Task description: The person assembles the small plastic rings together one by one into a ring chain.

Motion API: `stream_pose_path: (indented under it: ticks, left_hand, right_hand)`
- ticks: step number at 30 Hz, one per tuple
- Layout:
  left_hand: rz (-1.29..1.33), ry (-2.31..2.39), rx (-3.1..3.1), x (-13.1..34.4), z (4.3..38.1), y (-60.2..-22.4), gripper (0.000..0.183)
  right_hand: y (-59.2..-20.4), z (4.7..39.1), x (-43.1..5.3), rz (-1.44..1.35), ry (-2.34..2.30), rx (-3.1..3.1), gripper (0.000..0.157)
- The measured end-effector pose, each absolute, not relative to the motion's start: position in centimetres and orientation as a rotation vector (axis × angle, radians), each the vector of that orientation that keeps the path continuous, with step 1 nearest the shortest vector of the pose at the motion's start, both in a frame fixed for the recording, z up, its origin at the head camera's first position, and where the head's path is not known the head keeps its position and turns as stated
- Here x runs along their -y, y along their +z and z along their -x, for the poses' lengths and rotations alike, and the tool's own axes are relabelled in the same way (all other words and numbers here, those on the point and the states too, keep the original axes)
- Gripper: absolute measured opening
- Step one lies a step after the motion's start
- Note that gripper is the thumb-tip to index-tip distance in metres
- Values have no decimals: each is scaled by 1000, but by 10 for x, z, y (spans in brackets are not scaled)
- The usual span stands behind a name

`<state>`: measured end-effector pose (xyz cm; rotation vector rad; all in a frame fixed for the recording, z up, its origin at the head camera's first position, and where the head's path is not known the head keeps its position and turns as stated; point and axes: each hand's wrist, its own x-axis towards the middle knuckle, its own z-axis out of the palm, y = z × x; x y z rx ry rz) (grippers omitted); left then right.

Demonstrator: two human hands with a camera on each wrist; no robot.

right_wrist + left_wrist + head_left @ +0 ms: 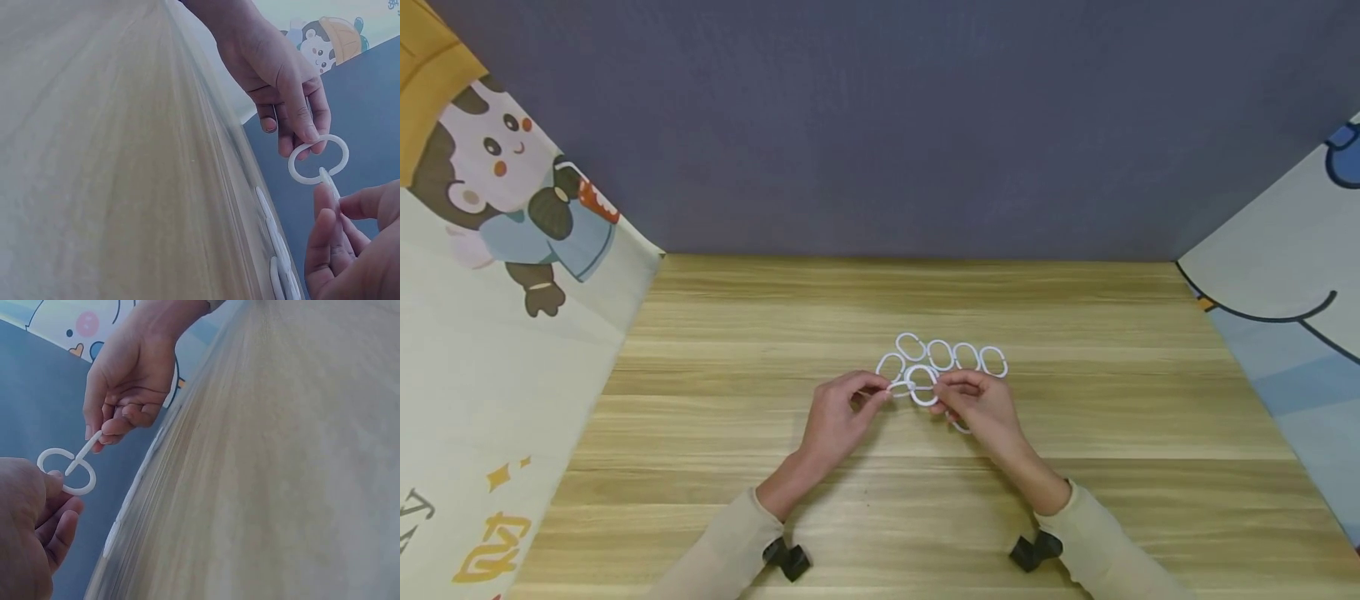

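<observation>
One white oval plastic ring (94, 475) is pinched between thumb and fingers of the left hand (838, 417); a second white oval plastic ring (84, 453) is pinched likewise by the right hand (985, 410). Both are held up over the wood-grain tabletop (880, 517), crossed; whether linked cannot be told. Loose white rings (953, 357) are laid just beyond the hands.

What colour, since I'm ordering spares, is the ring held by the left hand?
White; the ring shows best in the right wrist view.
</observation>
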<state>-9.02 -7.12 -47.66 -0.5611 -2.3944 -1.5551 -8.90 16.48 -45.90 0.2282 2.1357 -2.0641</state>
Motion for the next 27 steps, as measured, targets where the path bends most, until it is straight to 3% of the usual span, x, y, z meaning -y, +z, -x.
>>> stream_pose_path:
  ticks: [27]
  left_hand:
    - [644,-1505,2551,71,89,-477,14]
  right_hand:
    - [-459,89,-167,-108,-2046,-2157,24]
